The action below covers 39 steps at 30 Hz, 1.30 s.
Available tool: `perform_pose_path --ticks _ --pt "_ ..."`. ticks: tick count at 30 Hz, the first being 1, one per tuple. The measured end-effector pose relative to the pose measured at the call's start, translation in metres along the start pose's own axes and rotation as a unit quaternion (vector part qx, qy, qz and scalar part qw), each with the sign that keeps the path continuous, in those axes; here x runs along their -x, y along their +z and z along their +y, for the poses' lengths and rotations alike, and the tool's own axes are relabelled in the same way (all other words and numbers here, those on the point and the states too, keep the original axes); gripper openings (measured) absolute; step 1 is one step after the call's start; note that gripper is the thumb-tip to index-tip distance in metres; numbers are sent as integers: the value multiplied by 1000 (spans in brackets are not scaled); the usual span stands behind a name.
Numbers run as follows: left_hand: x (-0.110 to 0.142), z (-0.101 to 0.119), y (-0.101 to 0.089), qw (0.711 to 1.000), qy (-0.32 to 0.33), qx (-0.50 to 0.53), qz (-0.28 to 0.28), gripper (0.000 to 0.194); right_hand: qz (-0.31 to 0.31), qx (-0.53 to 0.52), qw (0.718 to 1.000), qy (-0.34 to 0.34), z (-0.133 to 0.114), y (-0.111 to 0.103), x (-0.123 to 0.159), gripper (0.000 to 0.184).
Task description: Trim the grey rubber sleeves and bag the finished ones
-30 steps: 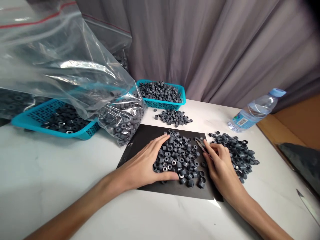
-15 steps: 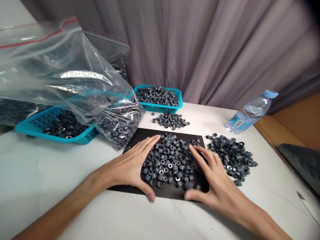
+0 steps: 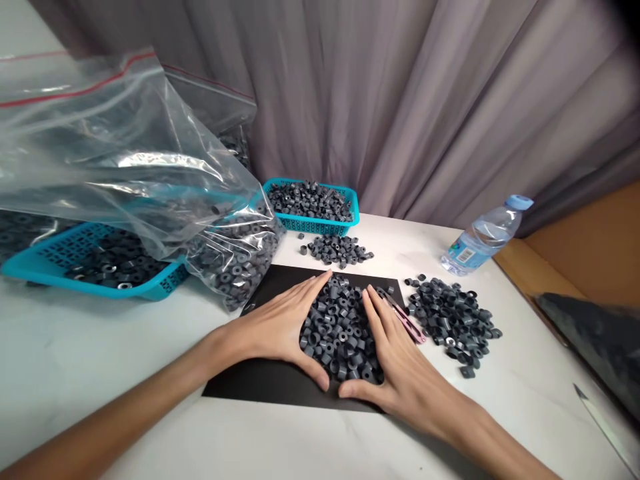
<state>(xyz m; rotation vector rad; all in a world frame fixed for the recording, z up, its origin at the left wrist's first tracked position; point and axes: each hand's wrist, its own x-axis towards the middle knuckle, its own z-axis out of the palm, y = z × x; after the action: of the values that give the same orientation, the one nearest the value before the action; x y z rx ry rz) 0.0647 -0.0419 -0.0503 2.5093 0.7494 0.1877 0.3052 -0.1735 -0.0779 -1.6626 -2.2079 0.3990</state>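
Observation:
A pile of small dark-grey plastic rings [image 3: 341, 327] lies on a black mat [image 3: 270, 387]. My left hand [image 3: 287, 327] rests along the pile's left side, fingers stretched out and thumb apart. On the other side my right hand [image 3: 393, 353] lies against the pile in the same open shape. Between them the two hands frame the rings, with the thumbs near each other at the front edge. Neither hand grips anything. Partly hidden by my right hand, a slim pink tool [image 3: 414, 328] lies at the mat's right edge; its kind is unclear.
A second heap of rings [image 3: 453, 317] lies to the right, a smaller one [image 3: 340, 249] behind. Blue baskets [image 3: 317, 222] [image 3: 160, 288] hold more rings. A clear zip bag [image 3: 235, 247] leans at left. A water bottle [image 3: 483, 240] stands tilted in view beside a cardboard box [image 3: 590, 247].
Both hands have moved inward, squeezing the spread rings into a narrower, denser pile. The pink tool shows more now beside my right hand. The view has shifted slightly.

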Motion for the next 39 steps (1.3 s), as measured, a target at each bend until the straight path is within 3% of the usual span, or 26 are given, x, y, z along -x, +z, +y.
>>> perform_pose_path --ticks 4,10,14,20,24,31,39 --pt "-14 -3 -1 999 36 19 8 157 -12 -28 999 13 -3 -1 -14 120" --pt "-23 -5 2 999 29 9 25 152 -3 -79 997 0 -5 -1 -48 120" --pt "-24 -4 6 999 25 16 41 132 14 -81 996 -27 -4 1 -58 111" --pt "-25 3 18 997 13 29 72 87 47 -118 991 -29 -3 4 -58 84" --pt "-30 9 21 995 25 41 85 83 70 -155 985 -9 -5 6 -62 74" --pt "-57 8 8 989 68 59 121 77 136 -200 970 -11 -2 -2 -77 68" --pt "-83 -19 -19 982 65 -33 173 73 155 -141 973 -93 22 -21 -133 68"
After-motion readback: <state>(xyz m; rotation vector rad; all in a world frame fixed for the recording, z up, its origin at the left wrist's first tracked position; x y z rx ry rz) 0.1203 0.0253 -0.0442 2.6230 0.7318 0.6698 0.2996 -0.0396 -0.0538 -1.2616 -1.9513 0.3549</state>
